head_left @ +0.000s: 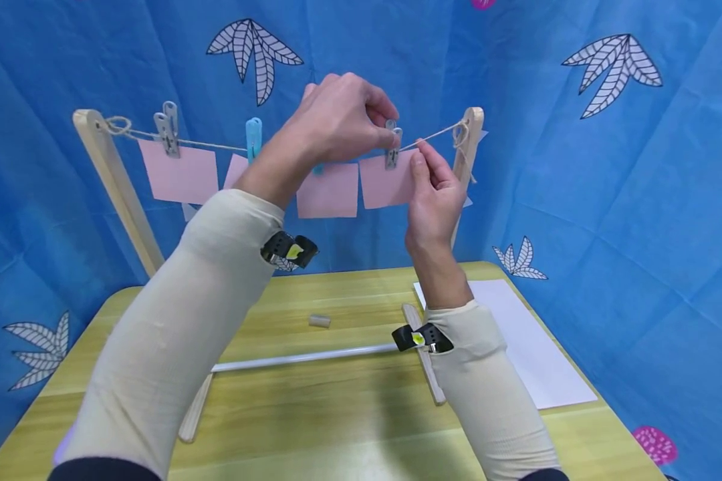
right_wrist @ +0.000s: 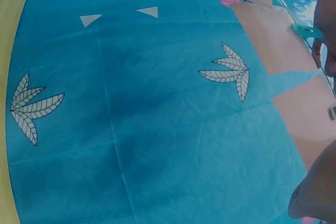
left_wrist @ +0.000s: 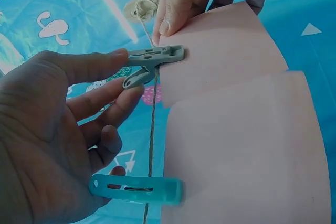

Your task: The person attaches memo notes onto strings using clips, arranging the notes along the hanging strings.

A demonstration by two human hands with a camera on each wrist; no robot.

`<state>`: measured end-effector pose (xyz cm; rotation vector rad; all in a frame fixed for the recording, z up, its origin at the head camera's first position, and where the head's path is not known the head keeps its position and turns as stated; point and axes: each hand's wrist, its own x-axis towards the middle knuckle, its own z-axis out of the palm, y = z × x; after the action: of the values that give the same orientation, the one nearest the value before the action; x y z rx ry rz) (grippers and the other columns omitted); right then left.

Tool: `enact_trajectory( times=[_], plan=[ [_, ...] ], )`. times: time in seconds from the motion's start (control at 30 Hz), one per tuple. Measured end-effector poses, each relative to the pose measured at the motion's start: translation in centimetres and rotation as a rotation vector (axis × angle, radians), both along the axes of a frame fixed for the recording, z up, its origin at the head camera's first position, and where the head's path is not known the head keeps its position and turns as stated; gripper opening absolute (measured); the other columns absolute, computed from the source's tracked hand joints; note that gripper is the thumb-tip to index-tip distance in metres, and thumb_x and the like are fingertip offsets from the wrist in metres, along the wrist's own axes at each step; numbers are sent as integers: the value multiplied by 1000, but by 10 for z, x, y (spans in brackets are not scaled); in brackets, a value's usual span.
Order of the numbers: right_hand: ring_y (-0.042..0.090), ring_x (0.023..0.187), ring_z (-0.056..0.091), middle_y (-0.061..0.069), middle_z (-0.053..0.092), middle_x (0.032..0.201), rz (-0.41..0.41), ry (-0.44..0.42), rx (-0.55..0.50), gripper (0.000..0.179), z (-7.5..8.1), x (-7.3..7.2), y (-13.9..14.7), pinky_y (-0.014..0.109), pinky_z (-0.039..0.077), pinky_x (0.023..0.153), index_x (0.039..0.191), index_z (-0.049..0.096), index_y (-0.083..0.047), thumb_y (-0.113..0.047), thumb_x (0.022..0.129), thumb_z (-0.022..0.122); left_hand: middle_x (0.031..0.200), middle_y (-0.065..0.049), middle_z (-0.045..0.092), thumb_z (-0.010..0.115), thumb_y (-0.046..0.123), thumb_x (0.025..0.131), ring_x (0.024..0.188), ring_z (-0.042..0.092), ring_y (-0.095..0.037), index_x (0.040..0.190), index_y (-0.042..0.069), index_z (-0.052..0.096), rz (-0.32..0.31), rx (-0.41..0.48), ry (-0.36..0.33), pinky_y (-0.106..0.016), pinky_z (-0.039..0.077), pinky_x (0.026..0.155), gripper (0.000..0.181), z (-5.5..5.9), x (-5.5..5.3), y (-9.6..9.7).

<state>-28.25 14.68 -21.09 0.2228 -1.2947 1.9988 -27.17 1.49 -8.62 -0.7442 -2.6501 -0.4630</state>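
Note:
Near the right end of a string (head_left: 436, 135), my left hand (head_left: 339, 120) pinches the handles of a grey clothespin (head_left: 392, 158) between thumb and fingertips. The clothespin's jaws lie over the top edge of a pink card (head_left: 386, 184). At that card's upper right corner, my right hand (head_left: 436, 200) pinches the edge against the string with thumb and forefinger. Beside it hangs another pink card (left_wrist: 241, 145), held by a teal clothespin (left_wrist: 136, 190) just below my left hand in the left wrist view. The right wrist view shows little of the fingers.
Two wooden posts (head_left: 120, 194) carry the string. Farther left hang a pink card (head_left: 183, 175) under a grey clothespin (head_left: 167, 133) and a blue clothespin (head_left: 253, 139). A pale crossbar (head_left: 307, 357), a small cylinder (head_left: 319, 321) and a white sheet (head_left: 535, 347) are on the table (head_left: 313, 427).

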Motion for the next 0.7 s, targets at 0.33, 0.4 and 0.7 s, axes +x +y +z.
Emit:
enact_trajectory(
  times=[0.33,0.4,0.7],
  plan=[
    [19,113,62,13,65,120,14,3,25,32,0,5,2,29,48,100,128,61,-8,-11,96,58,127,8,62,55,54,89,119,50,-12,136,30,55,30,29,108,-38,28,103,53,-4,2,-3],
    [19,114,61,13,64,121,18,7,53,35,-2,7,2,29,47,101,131,57,-8,-11,96,57,132,9,60,53,55,89,121,48,-12,139,31,50,34,60,164,-37,28,105,55,-6,4,-7],
    [17,131,43,6,48,144,54,-5,287,60,-22,15,8,38,36,112,150,29,-15,-21,96,56,148,4,47,51,57,89,137,39,-17,147,30,40,-8,199,418,-41,21,117,65,-35,20,-37]
  ],
)
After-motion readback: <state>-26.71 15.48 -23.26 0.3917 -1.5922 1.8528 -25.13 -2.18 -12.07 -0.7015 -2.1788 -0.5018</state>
